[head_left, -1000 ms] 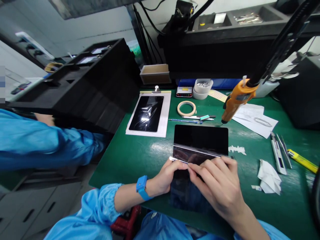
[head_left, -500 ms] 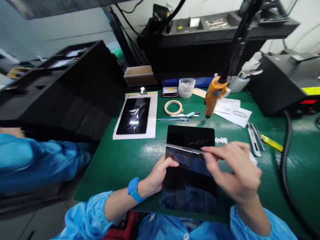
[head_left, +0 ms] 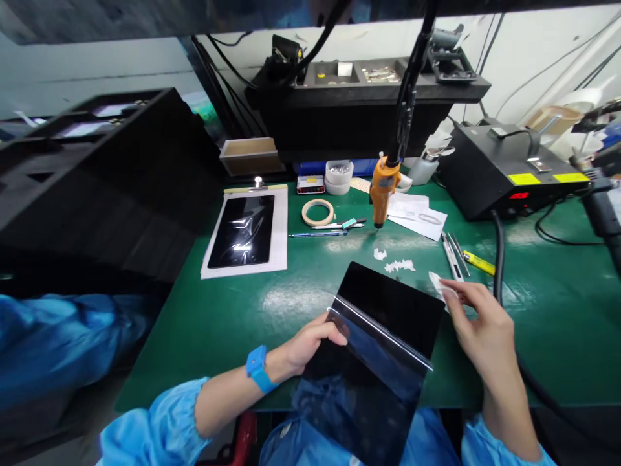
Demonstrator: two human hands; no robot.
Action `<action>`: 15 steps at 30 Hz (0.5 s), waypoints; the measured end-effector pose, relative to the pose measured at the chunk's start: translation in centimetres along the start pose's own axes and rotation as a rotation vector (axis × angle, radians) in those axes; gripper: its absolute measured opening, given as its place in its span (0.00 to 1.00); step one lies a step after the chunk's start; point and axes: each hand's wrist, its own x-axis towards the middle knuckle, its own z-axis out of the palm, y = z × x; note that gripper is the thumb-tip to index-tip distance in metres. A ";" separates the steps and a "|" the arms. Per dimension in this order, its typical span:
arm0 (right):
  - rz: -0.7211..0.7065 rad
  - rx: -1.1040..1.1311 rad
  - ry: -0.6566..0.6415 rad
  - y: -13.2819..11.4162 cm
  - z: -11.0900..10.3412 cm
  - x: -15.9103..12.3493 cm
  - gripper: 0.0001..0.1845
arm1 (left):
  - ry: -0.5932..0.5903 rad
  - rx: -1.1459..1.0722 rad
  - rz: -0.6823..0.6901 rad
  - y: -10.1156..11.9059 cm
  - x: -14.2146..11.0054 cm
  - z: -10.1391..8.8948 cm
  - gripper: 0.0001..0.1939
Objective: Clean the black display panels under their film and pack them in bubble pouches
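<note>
My left hand (head_left: 315, 343) grips the left edge of a flat black panel like a tablet screen (head_left: 392, 301), thumb on top. The panel is tilted, its lower end over my lap. A clear film (head_left: 383, 333) lies across it, with a bright folded edge running slantwise over the surface. Right of the panel, my right hand (head_left: 480, 323) pinches a small white piece (head_left: 439, 285), paper or tissue, at the table top. Torn white scraps (head_left: 400, 266) lie just beyond the panel.
An orange electric screwdriver (head_left: 384, 188) hangs over the green table (head_left: 242, 323). A second black panel (head_left: 242, 230) rests on a clipboard. A tape roll (head_left: 317, 212), pens, a white-handled cutter (head_left: 452, 257) and a yellow knife (head_left: 479, 263) lie around. A thick black cable (head_left: 499, 252) crosses at right.
My right hand has left the film's edge and moved right to the white piece. The panel has turned clockwise and come nearer my body in my left hand. The view has shifted right.
</note>
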 end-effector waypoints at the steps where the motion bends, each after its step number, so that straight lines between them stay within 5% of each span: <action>1: -0.007 0.044 0.009 -0.6 -0.5 0.4 0.07 | -0.012 0.008 0.000 0.0 0.2 -0.1 0.10; 4: -0.036 0.134 0.002 -2.8 -2.4 1.5 0.11 | -0.045 0.041 -0.003 -0.2 0.7 -0.5 0.11; 7: -0.160 0.139 -0.138 -4.3 -3.7 2.2 0.20 | -0.081 0.062 -0.004 -0.4 0.8 -0.7 0.13; 15: -0.452 -0.010 -0.320 -5.1 -3.0 3.3 0.35 | -0.177 0.088 -0.052 -0.6 0.5 -1.0 0.17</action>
